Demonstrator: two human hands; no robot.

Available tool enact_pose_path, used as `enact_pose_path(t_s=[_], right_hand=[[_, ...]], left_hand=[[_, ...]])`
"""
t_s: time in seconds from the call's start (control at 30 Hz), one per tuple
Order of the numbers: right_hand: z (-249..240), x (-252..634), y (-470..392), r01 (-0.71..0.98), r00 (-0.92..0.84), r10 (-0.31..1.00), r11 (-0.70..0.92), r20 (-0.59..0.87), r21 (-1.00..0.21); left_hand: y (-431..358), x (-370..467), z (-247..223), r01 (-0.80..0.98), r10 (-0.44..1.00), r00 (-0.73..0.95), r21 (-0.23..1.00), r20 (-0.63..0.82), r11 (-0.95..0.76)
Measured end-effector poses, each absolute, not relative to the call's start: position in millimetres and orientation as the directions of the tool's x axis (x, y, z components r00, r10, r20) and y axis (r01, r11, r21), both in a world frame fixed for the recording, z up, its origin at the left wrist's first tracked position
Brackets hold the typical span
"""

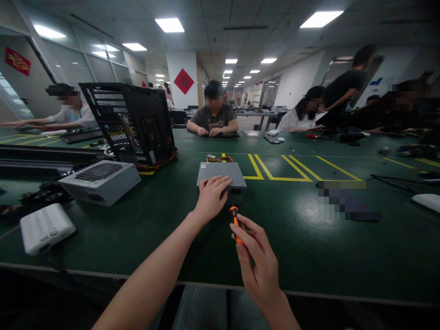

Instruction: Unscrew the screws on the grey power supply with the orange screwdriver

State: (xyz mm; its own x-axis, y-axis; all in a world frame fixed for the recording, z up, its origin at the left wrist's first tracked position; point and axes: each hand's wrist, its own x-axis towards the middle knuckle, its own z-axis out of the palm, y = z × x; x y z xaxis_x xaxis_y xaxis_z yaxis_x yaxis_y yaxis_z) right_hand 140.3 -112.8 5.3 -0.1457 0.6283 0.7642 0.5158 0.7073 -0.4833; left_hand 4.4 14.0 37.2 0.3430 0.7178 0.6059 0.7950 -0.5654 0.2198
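Note:
A grey metal power supply box [220,172] sits on the green table in the middle, with coloured cables behind it. My left hand [212,197] lies on its top and front edge, fingers stretched out and slightly spread. In my right hand [256,256] is an orange and black screwdriver [234,220], held between thumb and fingers. The screwdriver's thin shaft points at the near side of the box, below its socket. Whether the tip touches the box cannot be made out.
On the left of the green table [309,261] stand a second power supply [105,183], an open black computer case [137,121] and a white power bank [47,228]. A blurred-out object [347,201] lies to the right. Several people are around the table.

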Motion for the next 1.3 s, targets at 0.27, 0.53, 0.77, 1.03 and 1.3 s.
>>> enact_pose_path(t_s=[0.27, 0.53, 0.77, 1.03, 1.3], right_hand=[[0.5, 139.7, -110.9, 0.394, -0.121, 0.665, 0.714, 0.737, -0.579], [3.6, 140.2, -111.2, 0.512, -0.2, 0.616, 0.729, 0.762, -0.455], [-0.6, 138.9, -111.4, 0.336, -0.105, 0.672, 0.718, 0.733, -0.61], [4.2, 140.9, -111.5, 0.473, -0.135, 0.61, 0.732, 0.781, -0.49], [-1.1, 140.9, -109.5, 0.381, -0.053, 0.654, 0.712, 0.755, -0.59]], left_hand=[[14.8, 3.6, 35.9, 0.786, 0.701, 0.345, 0.216, 0.624, -0.579], [15.9, 4.1, 34.9, 0.79, 0.712, 0.337, 0.227, 0.616, -0.57], [17.5, 4.2, 33.2, 0.79, 0.707, 0.34, 0.22, 0.62, -0.573], [16.8, 4.4, 34.0, 0.789, 0.707, 0.337, 0.223, 0.622, -0.573], [17.2, 3.7, 32.9, 0.789, 0.696, 0.346, 0.207, 0.629, -0.579]])
